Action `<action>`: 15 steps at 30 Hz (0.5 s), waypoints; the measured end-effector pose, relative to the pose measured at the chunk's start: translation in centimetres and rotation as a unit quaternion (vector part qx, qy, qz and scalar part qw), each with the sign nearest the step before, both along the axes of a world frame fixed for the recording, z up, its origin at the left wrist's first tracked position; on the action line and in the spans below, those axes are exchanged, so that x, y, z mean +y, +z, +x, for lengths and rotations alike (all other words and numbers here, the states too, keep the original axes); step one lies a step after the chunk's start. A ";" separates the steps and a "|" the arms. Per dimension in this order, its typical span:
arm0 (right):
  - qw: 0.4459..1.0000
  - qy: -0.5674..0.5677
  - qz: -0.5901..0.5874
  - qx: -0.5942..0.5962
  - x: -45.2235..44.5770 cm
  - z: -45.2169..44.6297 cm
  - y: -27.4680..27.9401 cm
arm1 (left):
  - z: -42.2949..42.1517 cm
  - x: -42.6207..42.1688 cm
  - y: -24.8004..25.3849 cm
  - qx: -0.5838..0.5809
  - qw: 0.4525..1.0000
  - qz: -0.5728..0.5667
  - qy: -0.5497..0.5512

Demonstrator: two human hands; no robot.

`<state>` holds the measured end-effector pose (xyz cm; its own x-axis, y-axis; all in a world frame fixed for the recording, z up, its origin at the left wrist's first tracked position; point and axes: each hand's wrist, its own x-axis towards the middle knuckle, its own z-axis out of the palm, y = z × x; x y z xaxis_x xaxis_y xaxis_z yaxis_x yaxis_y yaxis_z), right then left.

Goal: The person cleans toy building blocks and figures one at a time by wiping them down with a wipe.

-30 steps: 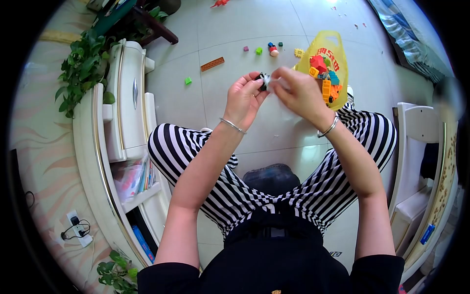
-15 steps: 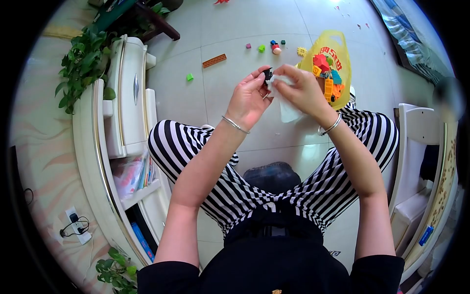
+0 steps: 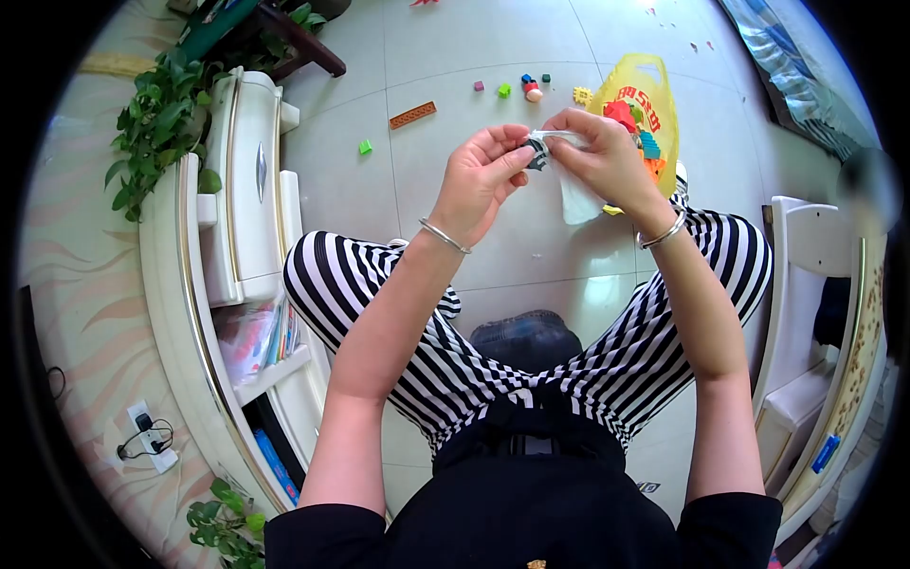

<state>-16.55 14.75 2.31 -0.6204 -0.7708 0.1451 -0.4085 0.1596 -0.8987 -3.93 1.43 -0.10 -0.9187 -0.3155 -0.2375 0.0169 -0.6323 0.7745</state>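
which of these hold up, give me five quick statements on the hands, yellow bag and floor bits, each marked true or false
1. The right hand holds a thin white sheet. True.
2. The left hand is empty. False: it pinches a small dark piece.
3. The yellow bag has toy pieces in it. True.
4. The long orange-brown strip lies inside the bag. False: it lies on the floor, apart from the bag.
5. A bright green block sits on the floor near that strip. True.
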 end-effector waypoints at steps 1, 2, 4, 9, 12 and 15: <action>0.998 -0.001 0.035 0.043 -0.1 0.0 -0.2 | 0.0 0.0 0.0 -0.001 1.000 0.000 -0.002; 0.996 -0.033 0.047 0.074 0.1 0.0 -0.1 | 0.1 -0.1 -0.1 0.008 0.999 -0.035 0.000; 0.998 -0.017 0.028 0.054 0.1 0.2 0.5 | 0.2 -0.2 -0.1 0.017 0.997 -0.070 0.005; 0.998 0.016 0.017 0.060 -0.1 0.5 -0.6 | 0.1 -0.5 -0.4 0.009 0.998 -0.069 0.005; 0.999 -0.027 0.015 0.044 -0.1 0.8 0.9 | 0.1 -0.1 0.4 0.003 0.999 -0.043 0.028; 0.999 0.009 -0.039 0.010 -0.1 1.1 0.8 | 0.4 0.0 1.3 -0.031 0.997 -0.066 -0.002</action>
